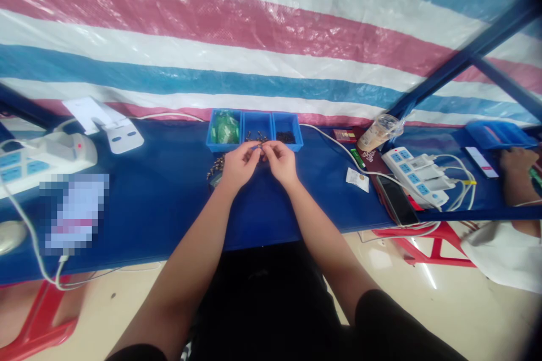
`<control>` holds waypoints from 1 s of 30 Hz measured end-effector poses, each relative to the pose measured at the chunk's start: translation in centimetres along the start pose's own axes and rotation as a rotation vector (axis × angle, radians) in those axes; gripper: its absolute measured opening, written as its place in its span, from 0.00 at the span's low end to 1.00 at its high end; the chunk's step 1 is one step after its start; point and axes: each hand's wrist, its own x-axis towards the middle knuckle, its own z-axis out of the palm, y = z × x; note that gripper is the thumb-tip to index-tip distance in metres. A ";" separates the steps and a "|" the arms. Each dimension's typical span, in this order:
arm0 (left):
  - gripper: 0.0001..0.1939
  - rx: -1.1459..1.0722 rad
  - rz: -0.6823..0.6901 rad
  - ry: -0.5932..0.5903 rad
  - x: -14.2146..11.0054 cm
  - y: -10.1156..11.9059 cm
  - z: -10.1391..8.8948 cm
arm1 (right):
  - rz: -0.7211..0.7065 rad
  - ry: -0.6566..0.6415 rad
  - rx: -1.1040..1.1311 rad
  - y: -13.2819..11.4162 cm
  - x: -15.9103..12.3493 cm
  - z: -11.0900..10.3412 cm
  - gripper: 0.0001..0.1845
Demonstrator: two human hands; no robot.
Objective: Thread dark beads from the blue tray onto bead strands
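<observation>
My left hand [240, 164] and my right hand [280, 162] meet at the fingertips just in front of a blue three-part bin [255, 149]. Both are closed in a pinch around something small and dark that I cannot make out. In the bin's left compartment sits a green plastic bag [225, 128]. Small dark brassy pieces [257, 138] show in the middle one, partly behind my fingers. Tiny black parts [286, 137] fill the bottom of the right one. A pile of brassy pieces [216, 166] lies on the table beside my left hand, which partly covers it.
On the right stand a plastic drink cup [376, 132], a power strip [417, 177], a black phone [397, 199] and a small white packet [357, 179]. A white stand [122, 134] and another power strip [51, 158] are at left. Another person's hand [519, 166] shows far right.
</observation>
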 end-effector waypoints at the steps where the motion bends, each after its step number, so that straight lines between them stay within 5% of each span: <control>1: 0.16 0.002 0.001 -0.003 0.0 0.0 0.0 | -0.002 -0.001 0.001 0.0 0.0 0.0 0.17; 16: 0.16 0.011 0.007 -0.006 0.1 0.1 0.1 | 0.060 0.029 0.086 0.0 0.2 0.3 0.22; 30: 0.16 0.004 -0.026 0.024 0.0 0.0 0.1 | -0.036 0.019 -0.013 0.1 -0.1 0.2 0.16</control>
